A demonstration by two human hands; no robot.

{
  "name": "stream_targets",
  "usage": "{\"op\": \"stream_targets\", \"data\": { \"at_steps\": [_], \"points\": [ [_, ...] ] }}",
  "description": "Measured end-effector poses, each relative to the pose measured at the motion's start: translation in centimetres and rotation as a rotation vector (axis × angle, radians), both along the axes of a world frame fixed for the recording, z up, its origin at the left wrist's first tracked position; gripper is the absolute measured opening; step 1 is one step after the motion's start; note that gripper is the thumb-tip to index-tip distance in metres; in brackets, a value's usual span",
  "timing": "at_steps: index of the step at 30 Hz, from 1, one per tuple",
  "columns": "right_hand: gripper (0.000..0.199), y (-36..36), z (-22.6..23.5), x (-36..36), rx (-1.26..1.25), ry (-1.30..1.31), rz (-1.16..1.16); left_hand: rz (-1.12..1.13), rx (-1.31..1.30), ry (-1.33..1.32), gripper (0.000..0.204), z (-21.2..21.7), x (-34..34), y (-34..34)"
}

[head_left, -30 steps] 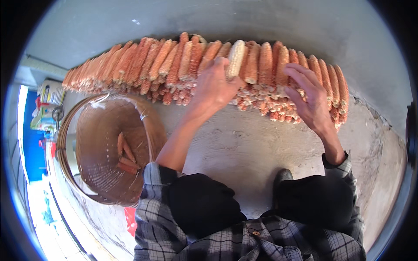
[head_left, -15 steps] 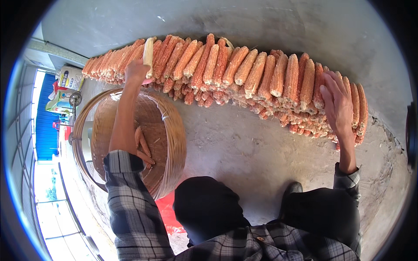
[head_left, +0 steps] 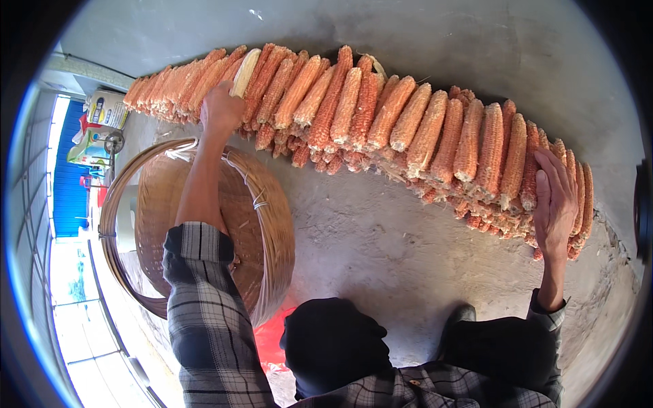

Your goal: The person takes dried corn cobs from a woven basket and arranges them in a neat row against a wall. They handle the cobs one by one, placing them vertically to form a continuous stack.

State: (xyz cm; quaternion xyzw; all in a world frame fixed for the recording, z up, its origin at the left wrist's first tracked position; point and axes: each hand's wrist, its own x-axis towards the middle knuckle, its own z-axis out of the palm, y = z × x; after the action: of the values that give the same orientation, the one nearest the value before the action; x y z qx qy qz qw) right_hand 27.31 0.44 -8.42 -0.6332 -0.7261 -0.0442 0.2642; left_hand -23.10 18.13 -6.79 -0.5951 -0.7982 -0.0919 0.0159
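Note:
Orange-red corn cobs [head_left: 425, 139], apparently stripped of kernels, are stacked in a long low pile along the grey wall. Near its left part, my left hand [head_left: 223, 109] is closed around the lower end of a pale yellowish cob [head_left: 245, 72], which leans in the top row between the orange ones. The fingertips are partly hidden behind the hand. My right hand [head_left: 558, 197] rests with fingers stretched out against the cobs at the pile's right end, holding none. Below my left forearm stands a round woven basket [head_left: 279, 231]; the forearm covers much of its inside.
The grey wall [head_left: 435, 34] rises right behind the pile. Concrete floor [head_left: 367, 231] lies between the pile and my legs, with a red sheet [head_left: 273, 338] beside the basket. Bags [head_left: 107, 109] and a small metal wheel [head_left: 114, 141] stand at far left.
The view has shifted a little. The pale cob, upright in my left hand before, now tilts to the right among the top-row cobs. My right hand still lies on the pile's right end.

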Motion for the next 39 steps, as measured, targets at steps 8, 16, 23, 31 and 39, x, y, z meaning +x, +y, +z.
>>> {"op": "stream_targets", "data": {
  "at_steps": [8, 16, 23, 31, 39],
  "points": [
    [0.029, 0.4, -0.8, 0.5, 0.015, -0.038, 0.004, 0.087, -0.089, 0.061, 0.047, 0.7, 0.4, -0.5],
    [0.031, 0.4, -0.5, 0.6, 0.0, 0.015, 0.017, 0.013, 0.195, -0.212, 0.036, 5.3, -4.8, -6.7],
    [0.034, 0.4, -1.8, 1.2, 0.022, -0.035, 0.063, -0.301, 0.412, -0.334, 0.012, 4.7, -11.7, -14.1],
    [0.037, 0.7, -1.6, 1.6, -0.01, -0.058, 0.081, -0.233, -0.12, 0.135, 0.019, -2.1, -12.4, -19.6],
    [0.04, 1.2, -1.7, 2.0, -0.053, -0.078, 0.07, 0.202, -0.333, 0.13, 0.05, -13.0, -22.8, -22.1]
  ]
}}
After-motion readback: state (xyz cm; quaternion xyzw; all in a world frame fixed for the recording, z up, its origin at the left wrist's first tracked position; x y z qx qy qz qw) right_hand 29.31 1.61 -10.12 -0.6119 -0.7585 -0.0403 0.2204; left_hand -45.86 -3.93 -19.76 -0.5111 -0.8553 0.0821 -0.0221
